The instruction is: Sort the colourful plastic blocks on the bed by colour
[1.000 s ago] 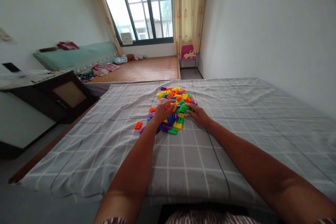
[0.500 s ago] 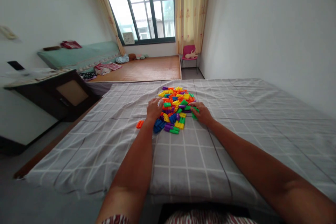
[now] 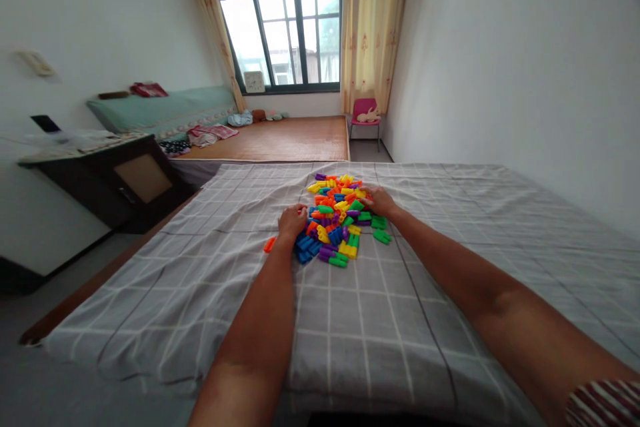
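Observation:
A heap of plastic building blocks [image 3: 331, 220] in orange, yellow, green, blue and purple lies on a grey checked cloth [image 3: 360, 320]. My left hand [image 3: 293, 222] rests against the heap's left side, its fingers curled together; whatever is inside them is hidden. Beside that wrist, a lone orange block [image 3: 269, 245] shows partly. On the far right side of the heap, my right hand [image 3: 382, 201] reaches in with stretched fingers, touching orange and yellow pieces. Green blocks [image 3: 382, 236] lie just nearer than it. Toward me, purple and green blocks [image 3: 334, 257] form the heap's front edge.
Beyond the cloth-covered surface is a low bed [image 3: 285, 137] with clothes [image 3: 213, 135] on it. A dark cabinet [image 3: 115, 170] stands at left. By the window, a pink chair [image 3: 367, 112] holds a soft toy. The white wall [image 3: 515, 60] runs along the right.
My right hand has moved from the green blocks to the heap's far right side, uncovering them. The fingers of my left hand have drawn together at the left edge. The view has tilted up slightly.

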The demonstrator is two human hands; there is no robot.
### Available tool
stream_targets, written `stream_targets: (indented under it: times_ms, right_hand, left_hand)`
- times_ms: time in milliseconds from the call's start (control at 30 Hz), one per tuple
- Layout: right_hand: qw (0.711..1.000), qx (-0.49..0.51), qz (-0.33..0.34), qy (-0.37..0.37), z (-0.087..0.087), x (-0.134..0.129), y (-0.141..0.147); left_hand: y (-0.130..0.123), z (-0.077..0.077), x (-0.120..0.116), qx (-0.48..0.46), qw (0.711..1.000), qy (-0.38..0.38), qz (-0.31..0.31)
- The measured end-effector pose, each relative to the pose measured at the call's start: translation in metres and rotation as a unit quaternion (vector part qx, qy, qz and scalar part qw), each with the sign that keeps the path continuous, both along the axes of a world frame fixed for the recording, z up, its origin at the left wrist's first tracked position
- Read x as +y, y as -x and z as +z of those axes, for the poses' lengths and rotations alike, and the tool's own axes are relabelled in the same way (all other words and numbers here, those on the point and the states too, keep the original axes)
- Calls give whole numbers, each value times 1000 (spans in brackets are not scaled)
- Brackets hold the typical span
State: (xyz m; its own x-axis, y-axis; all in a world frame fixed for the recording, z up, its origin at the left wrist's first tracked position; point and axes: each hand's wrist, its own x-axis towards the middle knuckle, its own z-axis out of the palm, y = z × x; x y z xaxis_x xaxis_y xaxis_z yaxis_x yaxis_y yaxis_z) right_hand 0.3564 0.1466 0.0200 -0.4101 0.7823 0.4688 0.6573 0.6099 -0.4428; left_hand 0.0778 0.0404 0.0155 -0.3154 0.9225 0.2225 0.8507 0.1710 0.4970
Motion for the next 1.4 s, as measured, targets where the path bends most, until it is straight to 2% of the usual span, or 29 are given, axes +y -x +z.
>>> stream_targets:
  times_ms: [133, 300, 400, 567, 667, 833, 1033, 1133, 1267, 1400]
  right_hand:
    - [995, -6, -99, 9, -3, 4, -20]
    - [968, 15, -241, 65, -4, 8, -91]
    - [960, 26, -269, 78, -10, 7, -124]
    - [947, 20, -307, 94, -26, 17, -142]
    - [956, 16, -290, 46, -34, 27, -146]
    - [982, -35, -185, -3, -47, 36, -150]
    - [983, -46, -177, 2, -53, 35, -147]
    - [984, -38, -173, -8, -48, 28, -144]
    - [984, -19, -171, -48, -31, 16, -133]
    - [989, -24, -131, -62, -8, -3, -92]
  left_hand:
    - [1, -1, 0, 6, 1000, 7, 5]
    - [1, -2, 4, 27, 999, 30, 1]
    - [1, -2, 5, 35, 999, 40, 2]
    - [2, -1, 5, 41, 998, 48, 0]
    - [3, -1, 5, 44, 998, 44, -3]
    - [4, 0, 6, 47, 998, 42, -7]
    - [4, 1, 3, 45, 997, 57, -14]
    - [4, 0, 3, 50, 997, 59, -19]
    - [3, -2, 4, 59, 996, 59, -6]
    - [0, -4, 4, 54, 997, 55, 9]
